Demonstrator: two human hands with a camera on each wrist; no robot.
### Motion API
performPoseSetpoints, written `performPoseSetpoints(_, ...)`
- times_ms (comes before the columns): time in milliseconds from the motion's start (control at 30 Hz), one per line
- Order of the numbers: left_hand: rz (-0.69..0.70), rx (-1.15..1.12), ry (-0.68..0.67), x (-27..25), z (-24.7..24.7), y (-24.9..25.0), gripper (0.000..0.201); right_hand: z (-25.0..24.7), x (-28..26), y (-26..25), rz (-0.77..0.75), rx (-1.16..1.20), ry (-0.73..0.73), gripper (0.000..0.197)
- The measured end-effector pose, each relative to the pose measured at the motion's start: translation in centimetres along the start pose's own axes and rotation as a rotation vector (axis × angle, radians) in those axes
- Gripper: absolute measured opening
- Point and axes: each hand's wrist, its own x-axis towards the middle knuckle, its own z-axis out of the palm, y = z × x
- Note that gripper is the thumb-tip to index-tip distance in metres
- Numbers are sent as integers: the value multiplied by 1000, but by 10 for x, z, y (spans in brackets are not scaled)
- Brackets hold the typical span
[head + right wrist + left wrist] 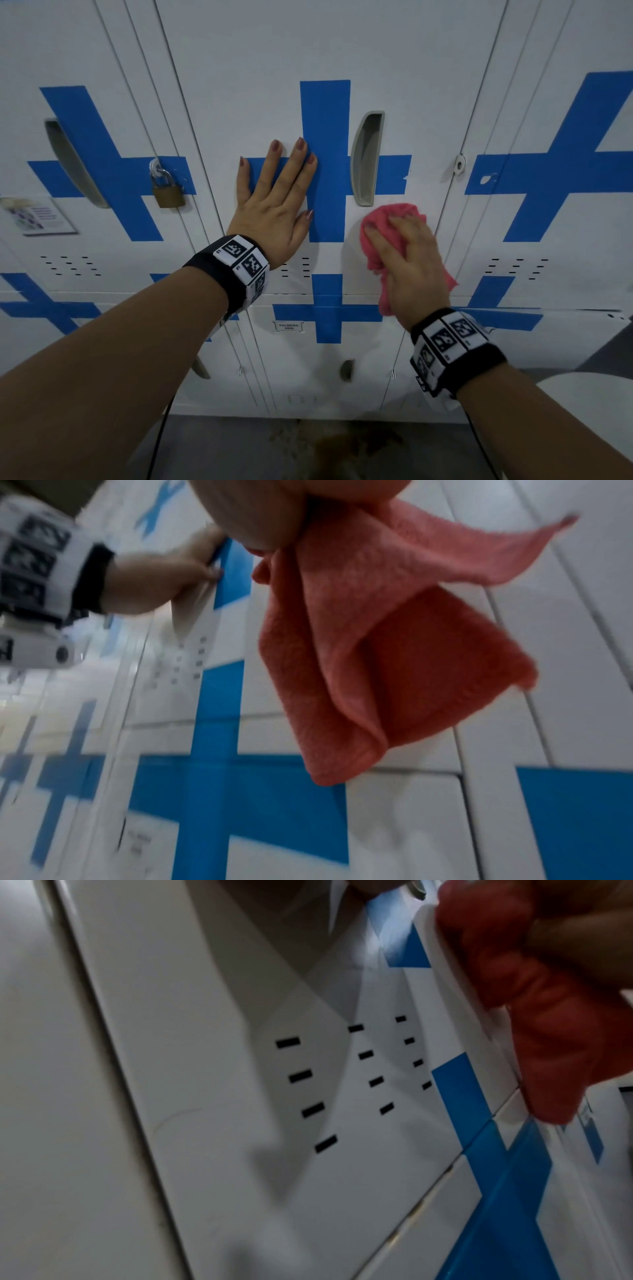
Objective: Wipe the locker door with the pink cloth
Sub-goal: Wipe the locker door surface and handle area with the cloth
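The middle locker door point(260, 85) is white with a blue taped cross and a grey recessed handle point(366, 157). My left hand point(277, 195) lies flat against it with straight, spread fingers, left of the handle. My right hand point(407, 260) grips the bunched pink cloth point(380, 222) and presses it to the door just below the handle. In the right wrist view the cloth point(394, 647) hangs from my palm in loose folds. In the left wrist view the cloth point(548, 1015) shows at the right, beside the door's vent slots point(342, 1074).
The left neighbouring locker carries a brass padlock point(168, 192) and a paper notice point(37, 216). A hasp point(459, 164) sits on the right locker's edge. A lower row of lockers with a name label point(288, 326) runs beneath. A stained floor point(342, 445) lies below.
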Motion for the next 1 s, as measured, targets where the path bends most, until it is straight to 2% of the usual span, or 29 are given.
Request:
performPoseSetpoints(67,2,2,6,0,0,0,73,19,-8,10,-114,-149,-4,81)
performPoseSetpoints(133,4,2,18,1,0,0,73,26,-14,8,-169,-211,-198,114)
performPoseSetpoints(200,5,1,23,1,1,0,74,34,-19,5,-194,-286,-383,128)
performPoseSetpoints(267,4,1,27,1,1,0,74,40,-27,7,-245,-352,-462,124)
performPoseSetpoints(400,9,-5,41,2,0,0,73,55,-39,9,-399,-448,-559,99)
performPoseSetpoints(600,10,-12,41,0,1,0,73,66,-49,6,-460,-490,-697,96)
performPoseSetpoints(733,5,-6,34,1,-1,0,73,66,-42,-9,-519,-565,-810,80)
performPoseSetpoints(833,3,-9,32,1,-1,-1,73,71,-31,-32,-583,-584,-826,73)
performPoseSetpoints(1000,13,-12,39,0,0,0,73,83,-15,-72,-604,-576,-800,66)
